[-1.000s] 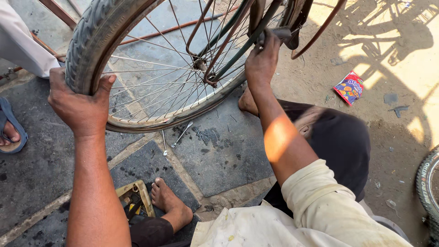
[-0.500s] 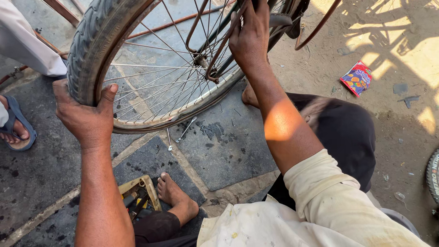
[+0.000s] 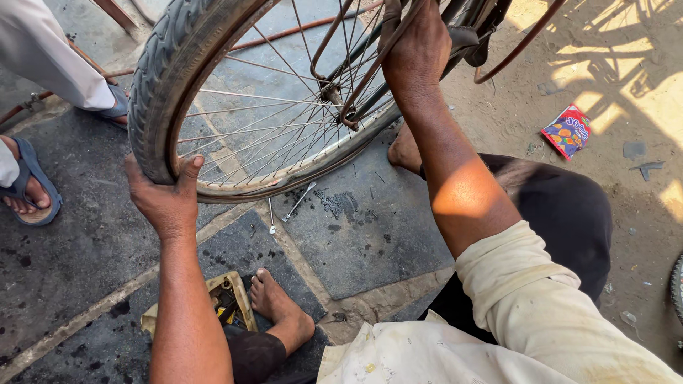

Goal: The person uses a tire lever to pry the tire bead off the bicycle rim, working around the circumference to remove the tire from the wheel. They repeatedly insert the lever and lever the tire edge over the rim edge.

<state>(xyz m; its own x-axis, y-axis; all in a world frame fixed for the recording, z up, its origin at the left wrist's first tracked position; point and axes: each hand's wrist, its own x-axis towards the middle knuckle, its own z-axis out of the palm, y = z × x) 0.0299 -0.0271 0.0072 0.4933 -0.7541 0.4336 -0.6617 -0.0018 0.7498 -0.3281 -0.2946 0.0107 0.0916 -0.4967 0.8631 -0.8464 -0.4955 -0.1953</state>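
A: Entry, head view. Where is the bicycle wheel (image 3: 235,107)?

B: Upper left to centre of the frame, upright, raised above the dark stone floor (image 3: 370,227). The tyre (image 3: 165,78) is black and treaded; rim and spokes show rust.

A: Left hand (image 3: 165,199)?

B: At the lower left edge of the wheel. The fingers wrap behind the tyre and rim, the thumb (image 3: 191,171) lies on the near side. Closed grip on the tyre.

A: Right hand (image 3: 416,50)?

B: Up at the rusty frame stays (image 3: 356,92) near the hub (image 3: 331,92). Seen from the back; fingers curled over the metal bars, gripping them. Exactly which bar cannot be told.

A: Surroundings?

B: A spanner (image 3: 299,201) and a small pin-like tool (image 3: 271,217) lie on the floor just under the rim. A bare foot (image 3: 277,302) rests beside a small yellowish tray of tools (image 3: 228,302). A second foot (image 3: 405,149) shows under the right forearm. Another person's sandalled foot (image 3: 25,185) stands at the left edge, well apart. A red snack wrapper (image 3: 567,130) lies on the sandy ground to the right.
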